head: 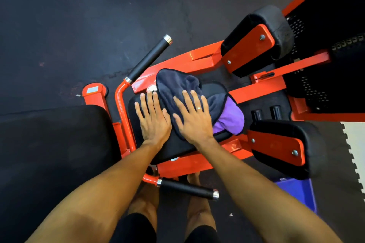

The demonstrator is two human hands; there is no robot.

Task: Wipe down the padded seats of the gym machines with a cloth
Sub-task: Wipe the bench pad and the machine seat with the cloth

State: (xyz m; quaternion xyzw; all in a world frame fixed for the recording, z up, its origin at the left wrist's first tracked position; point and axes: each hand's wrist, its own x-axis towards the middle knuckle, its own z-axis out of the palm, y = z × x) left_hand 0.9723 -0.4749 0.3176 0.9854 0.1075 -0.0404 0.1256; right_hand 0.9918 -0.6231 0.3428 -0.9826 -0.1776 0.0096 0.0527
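Observation:
A black padded seat (173, 147) sits in the middle of an orange gym machine. A dark grey cloth (177, 83) with a purple underside lies spread over the seat's far part. My right hand (192, 117) presses flat on the cloth with straight, spread fingers and wears a ring. Beside it, my left hand (153, 116) rests flat on the bare seat pad, its fingers straight and just touching the cloth's left edge.
Black-gripped handles (148, 59) (189, 188) flank the seat on the orange frame (201, 61). Two black leg pads (276, 25) (310, 144) stand to the right. A large black backrest pad (53, 140) lies at left. Dark rubber floor mats surround everything; my legs show below.

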